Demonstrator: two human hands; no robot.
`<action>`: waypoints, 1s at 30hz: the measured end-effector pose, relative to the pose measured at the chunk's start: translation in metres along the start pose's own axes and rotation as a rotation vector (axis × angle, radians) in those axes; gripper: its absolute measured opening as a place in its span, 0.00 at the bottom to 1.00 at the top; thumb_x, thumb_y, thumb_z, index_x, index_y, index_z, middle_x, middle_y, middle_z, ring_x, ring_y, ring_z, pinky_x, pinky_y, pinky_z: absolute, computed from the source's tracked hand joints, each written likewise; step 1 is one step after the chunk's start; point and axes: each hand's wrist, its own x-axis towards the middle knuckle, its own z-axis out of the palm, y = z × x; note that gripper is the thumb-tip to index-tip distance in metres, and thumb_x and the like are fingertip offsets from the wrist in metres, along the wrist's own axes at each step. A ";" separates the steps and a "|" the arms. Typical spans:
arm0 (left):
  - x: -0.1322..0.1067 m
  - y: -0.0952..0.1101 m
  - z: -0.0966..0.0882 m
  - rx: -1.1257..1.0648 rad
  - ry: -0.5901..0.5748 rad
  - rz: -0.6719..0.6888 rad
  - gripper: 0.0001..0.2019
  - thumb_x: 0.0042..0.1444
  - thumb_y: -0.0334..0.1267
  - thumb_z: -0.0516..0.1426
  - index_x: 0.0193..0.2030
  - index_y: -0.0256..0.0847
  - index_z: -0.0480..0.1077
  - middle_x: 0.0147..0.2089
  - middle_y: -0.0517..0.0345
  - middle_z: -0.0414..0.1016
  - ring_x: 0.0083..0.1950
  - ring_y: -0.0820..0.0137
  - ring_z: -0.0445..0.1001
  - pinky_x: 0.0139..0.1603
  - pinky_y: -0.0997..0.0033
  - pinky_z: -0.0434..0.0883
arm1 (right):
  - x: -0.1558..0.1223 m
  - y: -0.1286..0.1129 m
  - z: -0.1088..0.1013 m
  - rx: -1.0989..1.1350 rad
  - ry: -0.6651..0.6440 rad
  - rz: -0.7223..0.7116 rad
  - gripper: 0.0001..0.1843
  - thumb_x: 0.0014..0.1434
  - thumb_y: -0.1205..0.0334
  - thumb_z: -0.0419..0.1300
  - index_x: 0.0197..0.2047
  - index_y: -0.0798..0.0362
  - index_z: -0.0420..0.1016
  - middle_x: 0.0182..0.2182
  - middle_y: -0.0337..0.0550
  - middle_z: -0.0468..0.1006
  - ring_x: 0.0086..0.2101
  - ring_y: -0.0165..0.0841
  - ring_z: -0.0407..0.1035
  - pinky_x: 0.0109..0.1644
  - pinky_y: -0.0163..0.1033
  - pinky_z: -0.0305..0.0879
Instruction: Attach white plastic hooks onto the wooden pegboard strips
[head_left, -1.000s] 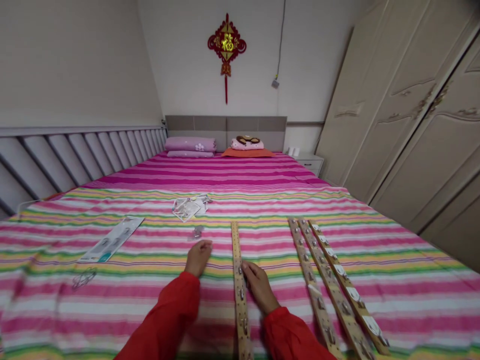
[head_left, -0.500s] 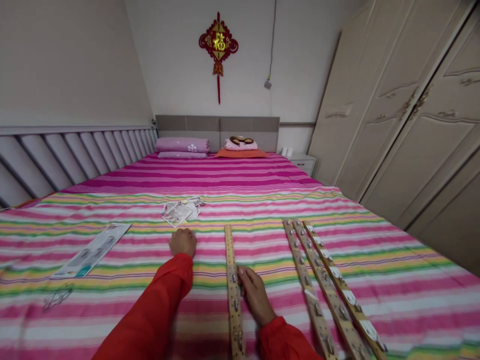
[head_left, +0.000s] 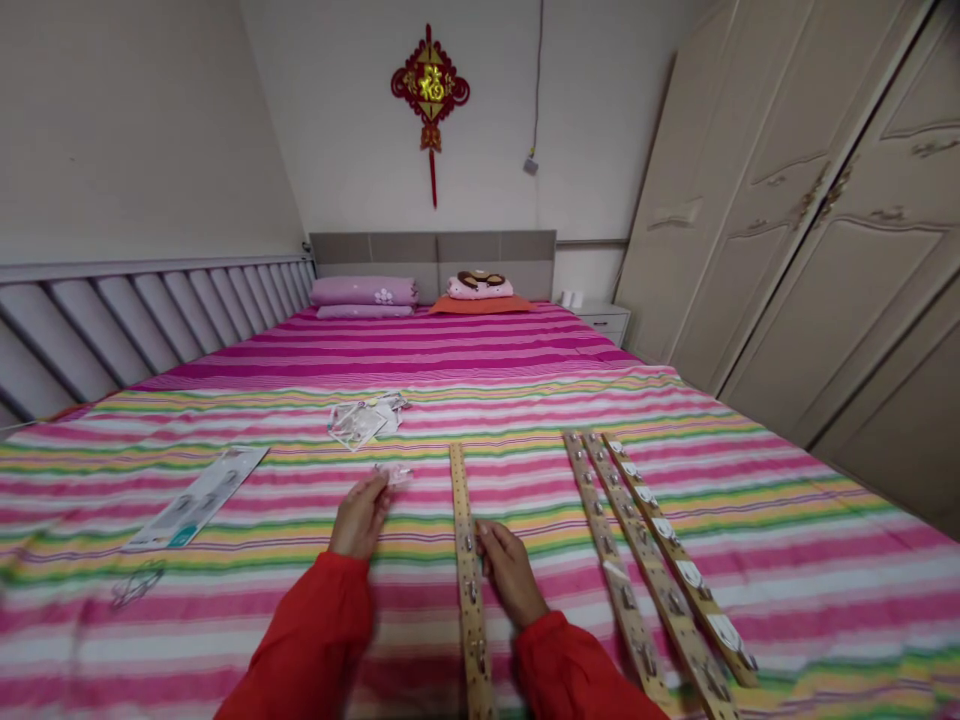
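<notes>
A wooden strip (head_left: 469, 570) with drilled holes and several metal hooks lies lengthwise before me. My left hand (head_left: 360, 515), to its left, pinches a small clear plastic packet (head_left: 394, 474) just above the bedspread. At the strip's right edge, my right hand (head_left: 514, 570) has its thumb and fingers pressed together beside a hook; what they hold, if anything, is hidden. Beyond the left hand lies a pile of clear packets (head_left: 366, 420).
Three hook strips (head_left: 641, 540) lie side by side to the right, the outermost with white pieces. A printed card (head_left: 199, 500) and some thin wire rings (head_left: 139, 583) rest on the left. All lie on a striped bedspread (head_left: 787, 560); a slatted rail (head_left: 165, 315) runs along the left.
My left hand has turned and drawn back slightly from the pile, and the clear packet now shows in its fingers. The right hand has barely moved beside the strip.
</notes>
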 end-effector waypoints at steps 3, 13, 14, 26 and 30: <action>-0.032 -0.017 0.000 -0.056 -0.078 -0.158 0.07 0.43 0.32 0.63 0.32 0.39 0.72 0.26 0.61 0.73 0.26 0.80 0.72 0.27 0.83 0.68 | 0.001 -0.001 0.000 0.045 0.020 0.016 0.23 0.51 0.41 0.60 0.31 0.55 0.75 0.20 0.34 0.67 0.16 0.24 0.55 0.18 0.32 0.48; -0.068 -0.034 0.036 0.351 -0.378 -0.103 0.20 0.31 0.47 0.68 0.29 0.35 0.76 0.22 0.60 0.72 0.24 0.77 0.67 0.26 0.78 0.62 | 0.003 -0.004 -0.010 0.320 -0.002 0.106 0.18 0.44 0.50 0.68 0.30 0.58 0.78 0.18 0.36 0.71 0.15 0.21 0.54 0.18 0.30 0.43; -0.067 -0.035 0.039 0.377 -0.396 -0.083 0.20 0.30 0.48 0.67 0.28 0.35 0.76 0.22 0.60 0.72 0.24 0.77 0.66 0.26 0.78 0.62 | 0.003 -0.005 -0.010 0.344 -0.017 0.107 0.16 0.44 0.51 0.68 0.29 0.58 0.78 0.18 0.36 0.71 0.15 0.21 0.53 0.18 0.31 0.43; -0.056 -0.064 0.047 0.351 -0.445 -0.012 0.24 0.31 0.49 0.67 0.34 0.34 0.75 0.23 0.59 0.73 0.24 0.75 0.68 0.26 0.76 0.63 | 0.001 -0.007 -0.014 0.397 -0.020 0.113 0.11 0.44 0.56 0.67 0.24 0.55 0.73 0.14 0.33 0.67 0.14 0.21 0.49 0.18 0.31 0.42; -0.055 -0.064 0.043 0.363 -0.442 -0.039 0.20 0.30 0.47 0.68 0.29 0.35 0.74 0.24 0.58 0.74 0.26 0.73 0.71 0.28 0.74 0.67 | 0.005 -0.009 -0.009 0.402 0.022 0.114 0.11 0.44 0.56 0.67 0.25 0.55 0.72 0.17 0.35 0.71 0.14 0.21 0.50 0.18 0.31 0.42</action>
